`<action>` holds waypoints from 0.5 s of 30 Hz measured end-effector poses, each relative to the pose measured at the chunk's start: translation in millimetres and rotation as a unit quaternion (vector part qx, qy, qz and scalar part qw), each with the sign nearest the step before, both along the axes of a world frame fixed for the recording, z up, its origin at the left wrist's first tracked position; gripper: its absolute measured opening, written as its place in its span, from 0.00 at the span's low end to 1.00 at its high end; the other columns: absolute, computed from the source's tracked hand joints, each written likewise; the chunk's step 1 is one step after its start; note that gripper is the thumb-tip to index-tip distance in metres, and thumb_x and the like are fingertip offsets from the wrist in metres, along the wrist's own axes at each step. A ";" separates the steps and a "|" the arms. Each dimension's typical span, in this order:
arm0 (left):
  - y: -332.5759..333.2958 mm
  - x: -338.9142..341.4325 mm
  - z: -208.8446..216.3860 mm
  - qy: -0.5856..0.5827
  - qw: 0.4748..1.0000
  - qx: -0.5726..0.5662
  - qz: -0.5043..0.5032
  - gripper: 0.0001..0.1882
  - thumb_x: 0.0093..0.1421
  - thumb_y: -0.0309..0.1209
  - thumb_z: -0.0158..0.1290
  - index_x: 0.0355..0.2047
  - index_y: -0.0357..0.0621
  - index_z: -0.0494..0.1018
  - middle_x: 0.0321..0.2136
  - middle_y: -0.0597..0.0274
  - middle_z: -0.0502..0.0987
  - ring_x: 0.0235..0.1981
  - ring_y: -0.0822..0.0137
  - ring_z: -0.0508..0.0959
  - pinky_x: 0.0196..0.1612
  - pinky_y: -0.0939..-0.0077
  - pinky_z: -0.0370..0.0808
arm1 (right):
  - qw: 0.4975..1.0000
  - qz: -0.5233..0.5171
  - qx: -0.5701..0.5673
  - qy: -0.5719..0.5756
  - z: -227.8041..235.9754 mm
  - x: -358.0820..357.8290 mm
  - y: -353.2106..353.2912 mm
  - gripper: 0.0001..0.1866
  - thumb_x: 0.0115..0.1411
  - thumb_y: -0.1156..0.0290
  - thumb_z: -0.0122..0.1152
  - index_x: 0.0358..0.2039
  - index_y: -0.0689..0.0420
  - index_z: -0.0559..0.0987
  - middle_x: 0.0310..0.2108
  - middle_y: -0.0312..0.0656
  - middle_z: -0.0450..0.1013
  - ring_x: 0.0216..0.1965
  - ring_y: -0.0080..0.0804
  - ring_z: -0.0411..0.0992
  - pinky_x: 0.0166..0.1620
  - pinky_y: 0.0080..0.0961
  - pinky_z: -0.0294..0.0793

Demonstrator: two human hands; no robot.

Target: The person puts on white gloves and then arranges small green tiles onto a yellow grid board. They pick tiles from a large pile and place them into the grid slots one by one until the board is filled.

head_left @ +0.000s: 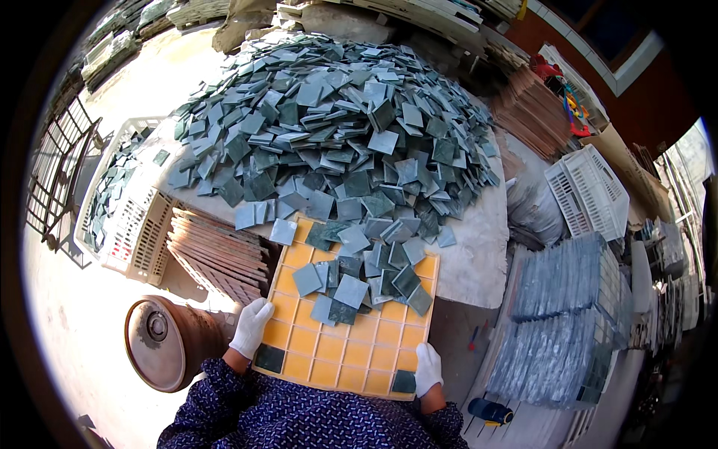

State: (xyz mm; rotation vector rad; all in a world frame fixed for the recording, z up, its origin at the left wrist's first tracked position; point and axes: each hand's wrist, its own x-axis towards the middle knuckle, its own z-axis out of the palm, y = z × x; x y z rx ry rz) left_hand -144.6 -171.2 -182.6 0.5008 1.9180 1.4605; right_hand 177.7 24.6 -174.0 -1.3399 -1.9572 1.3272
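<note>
Two white-gloved hands hold opposite edges of a yellow grid tray with pale raised dividers in the head view, at the lower centre of the frame. The left hand is closed on the tray's left edge; the right hand is closed on its right edge, near the bottom corner. Some fingers of both are hidden by the tray, so how tightly they curl beneath it cannot be told.

One dark green square stone tile sits in the tray's lower-left cell, and another dark green square tile in its lower-right cell. Many loose grey-green square tiles lie overlapping at different angles across the tray's upper half.

Beyond the tray, a broad heap of grey-green square stone tiles covers much of a pale table in the upper centre, its near tiles reaching the tray's far edge.

At left are a white slotted plastic crate with tile pieces, a stack of reddish-brown slabs and a round brown barrel. At right, a white plastic basket stands above rows of blue-grey wrapped stacks.
</note>
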 end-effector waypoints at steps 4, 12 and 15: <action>-11.9 0.5 -9.7 0.060 0.997 0.010 0.041 0.11 0.64 0.33 0.49 0.34 0.36 0.70 0.28 0.67 0.69 0.31 0.75 0.68 0.37 0.79 0.68 | 0.986 -0.061 -0.153 -0.006 15.3 -5.4 -0.9 0.19 0.66 0.60 0.42 0.43 0.64 0.74 0.37 0.48 0.74 0.38 0.35 0.70 0.45 0.28 0.67; -60.5 12.3 72.2 0.424 0.858 -0.072 -0.281 0.34 0.48 0.49 0.61 0.51 0.42 0.70 0.51 0.51 0.69 0.51 0.47 0.69 0.54 0.58 0.68 | 0.916 0.264 0.236 -0.189 71.8 27.0 -25.2 0.31 0.44 0.58 0.72 0.48 0.55 0.74 0.47 0.45 0.67 0.47 0.46 0.70 0.49 0.39 0.72; -66.3 15.0 68.1 0.445 0.825 -0.119 -0.327 0.33 0.44 0.42 0.64 0.51 0.45 0.70 0.53 0.53 0.68 0.51 0.49 0.69 0.53 0.58 0.68 | 0.907 0.281 0.234 -0.208 61.5 34.8 -26.3 0.28 0.46 0.60 0.70 0.48 0.53 0.74 0.49 0.45 0.66 0.47 0.44 0.70 0.48 0.38 0.72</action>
